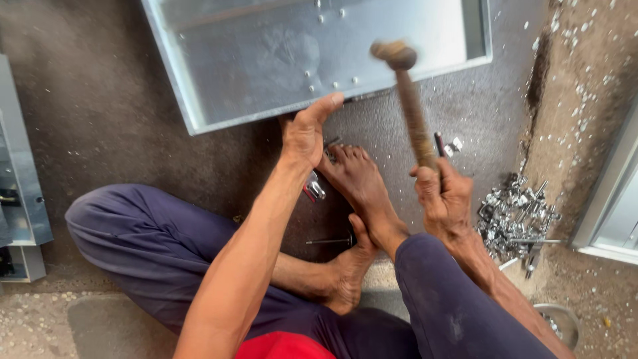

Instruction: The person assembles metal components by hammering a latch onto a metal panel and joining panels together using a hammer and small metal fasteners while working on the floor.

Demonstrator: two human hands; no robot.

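I sit on the floor with a grey sheet-metal tray point(266, 73) lying in front of me. My left hand point(307, 133) rests with its fingers on the tray's near rim, holding nothing that I can see. My right hand point(444, 196) grips the wooden handle of a hammer point(411, 100), raised so its rusty head hangs over the tray's near right part. My bare feet point(359, 179) lie between the two hands, just below the tray's edge.
A heap of shiny metal fittings and bolts point(517, 216) lies by my right wrist. A small red-handled tool point(314, 189) and a thin rod point(329, 240) lie near my feet. Another metal panel point(20, 179) stands at the left. Metal chips litter the dark mat.
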